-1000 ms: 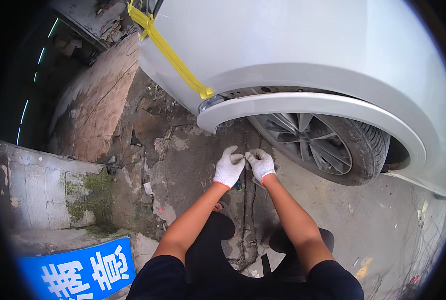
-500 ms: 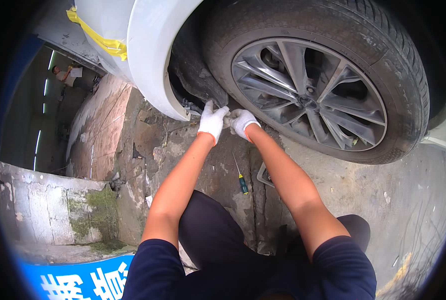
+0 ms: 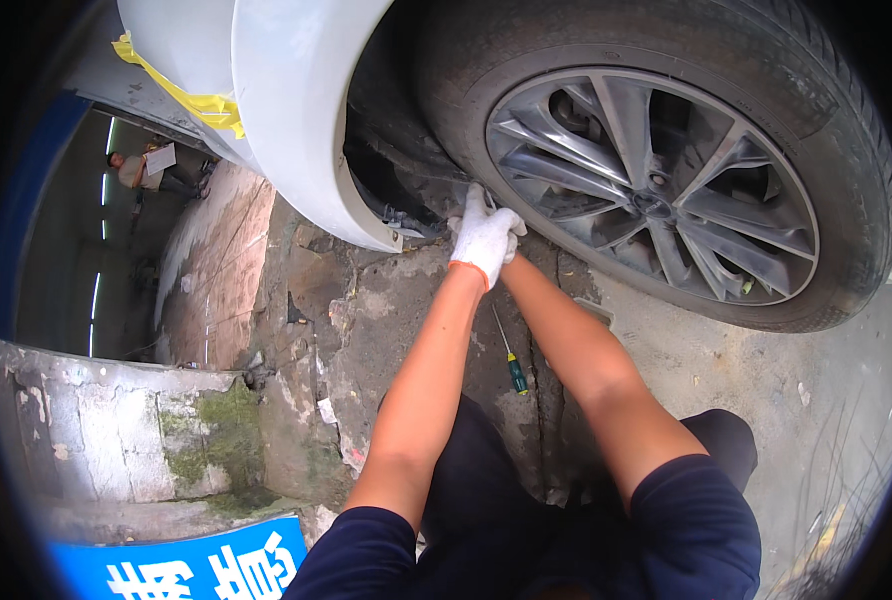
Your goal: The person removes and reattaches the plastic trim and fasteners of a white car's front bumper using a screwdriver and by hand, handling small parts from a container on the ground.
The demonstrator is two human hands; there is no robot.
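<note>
My left hand [image 3: 483, 240], in a white knit glove with an orange cuff, is at the lower edge of the black wheel-arch liner [image 3: 406, 130], close beside the tyre [image 3: 446, 105]. Its fingers are bent and pressed together; what they hold, if anything, is hidden. Behind it, my right hand [image 3: 512, 243], gloved too, is mostly covered and its fingers do not show. Left of the hands, the white car's fender [image 3: 296, 130] ends in a pointed lower tip, with a small bracket-like part [image 3: 398, 217] next to it.
A screwdriver [image 3: 517, 372] with a green handle lies on the cracked ground below my hands. Right of them stands the wheel with its grey alloy rim [image 3: 631, 205]. Yellow tape [image 3: 206, 105] hangs on the bodywork. A low mossy wall [image 3: 126, 425], a blue sign [image 3: 166, 560] and a distant person [image 3: 144, 170] are at left.
My hands have come together and moved right along the liner's lower edge; the left now overlaps the right. The view has shifted slightly.
</note>
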